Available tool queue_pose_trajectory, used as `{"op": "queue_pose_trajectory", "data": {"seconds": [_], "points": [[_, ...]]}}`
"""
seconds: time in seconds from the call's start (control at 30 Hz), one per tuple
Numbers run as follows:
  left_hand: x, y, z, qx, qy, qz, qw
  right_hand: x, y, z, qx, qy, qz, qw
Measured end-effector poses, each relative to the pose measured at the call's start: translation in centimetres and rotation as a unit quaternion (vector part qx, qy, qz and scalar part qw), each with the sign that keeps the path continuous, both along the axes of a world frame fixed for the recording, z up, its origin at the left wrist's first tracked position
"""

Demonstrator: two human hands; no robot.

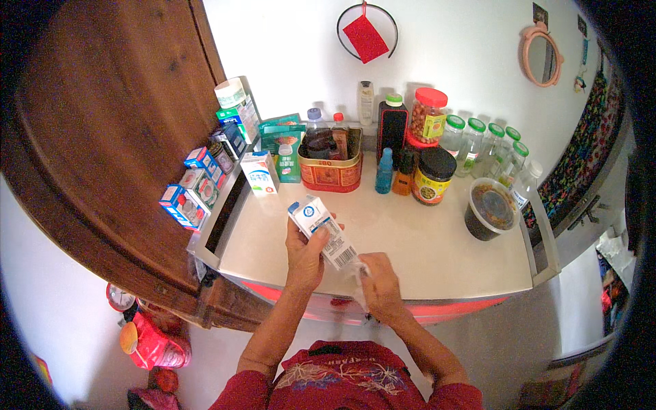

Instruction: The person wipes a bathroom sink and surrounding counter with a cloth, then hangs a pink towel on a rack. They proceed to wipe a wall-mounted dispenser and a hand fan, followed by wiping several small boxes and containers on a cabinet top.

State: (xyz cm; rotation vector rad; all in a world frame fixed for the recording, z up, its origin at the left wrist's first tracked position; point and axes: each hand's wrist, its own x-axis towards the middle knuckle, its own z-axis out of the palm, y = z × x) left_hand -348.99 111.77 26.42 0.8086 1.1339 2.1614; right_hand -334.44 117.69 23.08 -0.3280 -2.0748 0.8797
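My left hand is closed around a white and blue drink carton, tilted above the near middle of the white tabletop. A barcode shows on the carton's side facing up. My right hand is closed on a crumpled white cloth or tissue by the carton's lower end. Whether the cloth touches the carton is hard to make out. Behind them, a similar white carton stands upright at the back left of the tabletop.
A red and gold tin holds bottles. To its right stand a blue spray bottle, a black-lidded jar, several green-lidded glass jars and a tub. Small boxes line the left ledge beside a brown wooden door.
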Motion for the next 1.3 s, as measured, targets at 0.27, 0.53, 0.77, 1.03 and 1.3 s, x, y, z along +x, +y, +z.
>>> {"op": "queue_pose_trajectory", "data": {"seconds": [0.27,0.53,0.77,1.03,1.3], "points": [[1.2,-0.7,0.7,0.014,-0.16,-0.056,0.986,-3.5,-1.6,6.9,0.242,0.04,-0.125,0.961],[1.0,-2.8,1.9,-0.004,-0.109,-0.06,0.992,-2.2,-1.8,2.2,0.041,0.146,-0.097,0.984],[1.4,-3.0,0.3,0.072,-0.166,-0.119,0.976,-3.0,-2.9,3.1,-0.107,0.141,-0.054,0.983],[1.0,-3.1,0.1,0.039,-0.204,-0.092,0.974,-5.7,-2.4,8.4,0.245,0.047,-0.094,0.964],[-1.6,-3.9,-0.7,0.013,-0.192,-0.066,0.979,-4.1,-3.9,3.8,0.317,-0.012,-0.01,0.948]]}}
